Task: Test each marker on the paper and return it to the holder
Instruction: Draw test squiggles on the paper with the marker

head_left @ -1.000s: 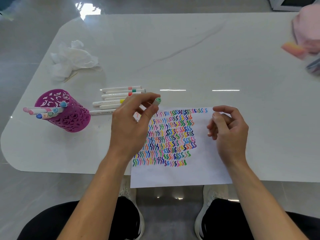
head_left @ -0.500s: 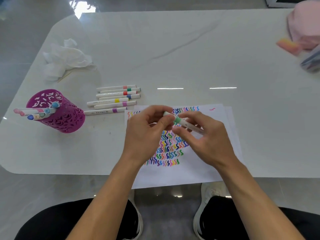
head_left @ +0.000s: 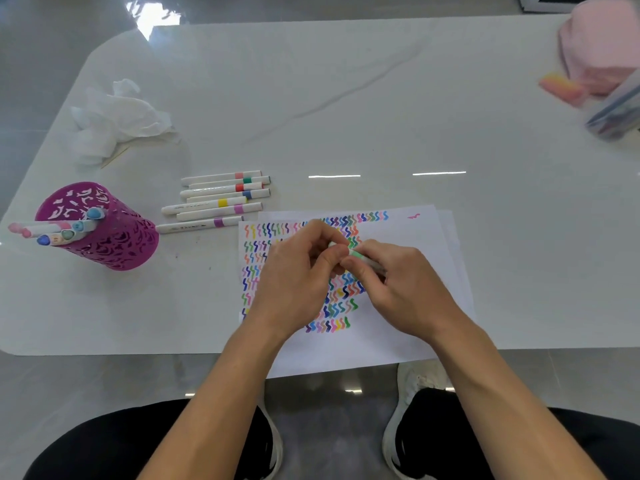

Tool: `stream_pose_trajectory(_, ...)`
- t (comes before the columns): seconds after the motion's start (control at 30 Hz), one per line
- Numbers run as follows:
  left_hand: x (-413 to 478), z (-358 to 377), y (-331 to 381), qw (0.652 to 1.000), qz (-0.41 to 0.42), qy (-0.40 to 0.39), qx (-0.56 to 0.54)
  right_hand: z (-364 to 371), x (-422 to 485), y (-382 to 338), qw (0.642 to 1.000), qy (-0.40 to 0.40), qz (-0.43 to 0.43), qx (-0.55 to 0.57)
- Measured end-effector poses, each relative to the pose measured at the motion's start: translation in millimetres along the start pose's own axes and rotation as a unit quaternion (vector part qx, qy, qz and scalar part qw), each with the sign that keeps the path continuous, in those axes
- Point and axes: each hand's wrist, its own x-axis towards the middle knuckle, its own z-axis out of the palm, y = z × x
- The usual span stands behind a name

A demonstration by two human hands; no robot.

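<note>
white tabletop (head_left: pixel 346 116), centre frame: left hand (head_left: pixel 294 282) and right hand (head_left: pixel 405 289) pinched one green marker (head_left: pixel 362 257) — a jerky tug could streak the paper (head_left: pixel 426 237).

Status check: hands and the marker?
Left hand and right hand both grip the green-banded marker over the paper. Holder at left, seven loose markers beside it. Nothing blocking.

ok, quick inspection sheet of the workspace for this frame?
Surface: white table, glossy, faint grey vein.
Job's things: green-banded marker held over paper full of squiggles; seven markers lying beside purple holder, which holds several more.
Clutter: crumpled tissue far left; pink cloth and clear pouch far right.
Hands: left hand and right hand both pinch the marker.
Cables: nothing seen.
Surroundings: grey floor, person's knees and white shoes.
</note>
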Motion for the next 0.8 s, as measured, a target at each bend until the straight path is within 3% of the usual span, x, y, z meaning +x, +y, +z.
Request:
stream_pose_trajectory(0.53,-1.5,2.0,4.7,0.999,-0.022,0.036,-0.025,2.8,0.0,3.3,0.999,0.021,0.009,-0.036)
stream_pose_trajectory(0.7,1.5,-4.2,6.2,0.997,-0.012,0.055,-0.048,7.0,-1.3,-0.5,0.997,0.067,0.021,0.012)
stream_pose_trajectory(0.8,2.4,-5.6,1.0,0.994,-0.015,0.109,0.004,0.8,0.5,10.1,0.993,0.07,0.067,0.069)
